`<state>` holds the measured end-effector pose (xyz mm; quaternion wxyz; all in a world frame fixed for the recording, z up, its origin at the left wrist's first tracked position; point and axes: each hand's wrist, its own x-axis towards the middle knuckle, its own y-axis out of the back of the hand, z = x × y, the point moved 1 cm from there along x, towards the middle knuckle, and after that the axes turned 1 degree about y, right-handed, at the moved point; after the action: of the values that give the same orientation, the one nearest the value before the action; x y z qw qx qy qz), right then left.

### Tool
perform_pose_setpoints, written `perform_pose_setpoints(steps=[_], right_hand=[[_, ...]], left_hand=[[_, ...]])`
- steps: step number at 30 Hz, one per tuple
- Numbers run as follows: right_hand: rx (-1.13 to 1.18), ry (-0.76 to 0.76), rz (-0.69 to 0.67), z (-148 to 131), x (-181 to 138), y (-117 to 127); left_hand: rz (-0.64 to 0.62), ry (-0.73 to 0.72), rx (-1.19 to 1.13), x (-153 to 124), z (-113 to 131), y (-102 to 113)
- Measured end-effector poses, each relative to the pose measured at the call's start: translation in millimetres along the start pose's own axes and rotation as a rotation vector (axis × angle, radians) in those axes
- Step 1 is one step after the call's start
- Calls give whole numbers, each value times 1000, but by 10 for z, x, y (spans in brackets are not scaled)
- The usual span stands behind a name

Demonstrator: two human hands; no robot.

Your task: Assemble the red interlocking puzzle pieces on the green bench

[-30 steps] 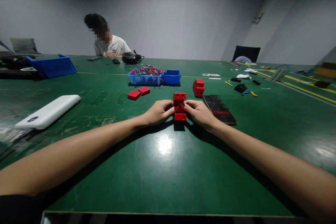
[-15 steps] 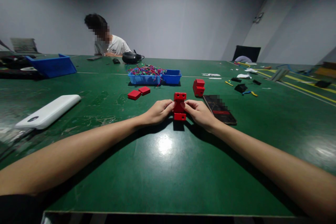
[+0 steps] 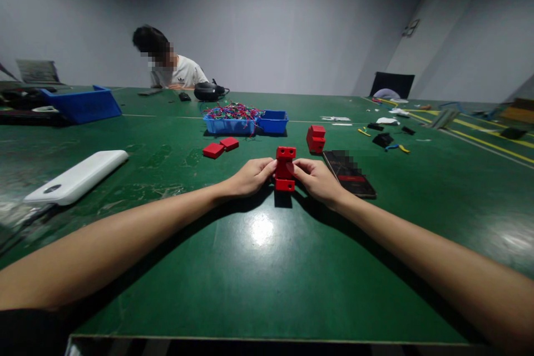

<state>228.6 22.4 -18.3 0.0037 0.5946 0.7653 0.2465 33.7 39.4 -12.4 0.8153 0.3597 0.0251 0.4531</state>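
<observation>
A red block with round holes and a notched middle (image 3: pixel 285 169) stands upright on the green table (image 3: pixel 258 278) in front of me. From its left side my left hand (image 3: pixel 253 176) pinches it between thumb and fingers. My right hand (image 3: pixel 317 179) grips the opposite side, its thumb on the near face. Both hands' fingertips are partly hidden behind the block. Beyond my right hand is a second, similar red block (image 3: pixel 316 140). Two flat red pieces (image 3: pixel 213 150) lie beyond my left hand.
A dark phone (image 3: pixel 350 175) lies beside my right hand. Further back are blue bins (image 3: pixel 273 122), one heaped with coloured wires (image 3: pixel 236 113). A white power bank (image 3: pixel 77 178) is at left. Pliers and black scraps (image 3: pixel 382 140) lie at right. Across the table sits a person (image 3: pixel 183 69).
Both hands keep their hold on the red block, which has barely shifted. The person across the table has lowered their head slightly.
</observation>
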Motion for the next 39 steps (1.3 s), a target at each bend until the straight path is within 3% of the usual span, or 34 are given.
perform_pose_setpoints(steps=[17,28,39], right_hand=[[-23,-15,19,-4,-2,-2],[41,-15,5,1,-3,-2],[17,-40,27,21,6,-3]], left_hand=[[-4,0,-23,-10,14,0],[64,-40,144,6,-5,-26],[60,-46,158,-3,19,-30]])
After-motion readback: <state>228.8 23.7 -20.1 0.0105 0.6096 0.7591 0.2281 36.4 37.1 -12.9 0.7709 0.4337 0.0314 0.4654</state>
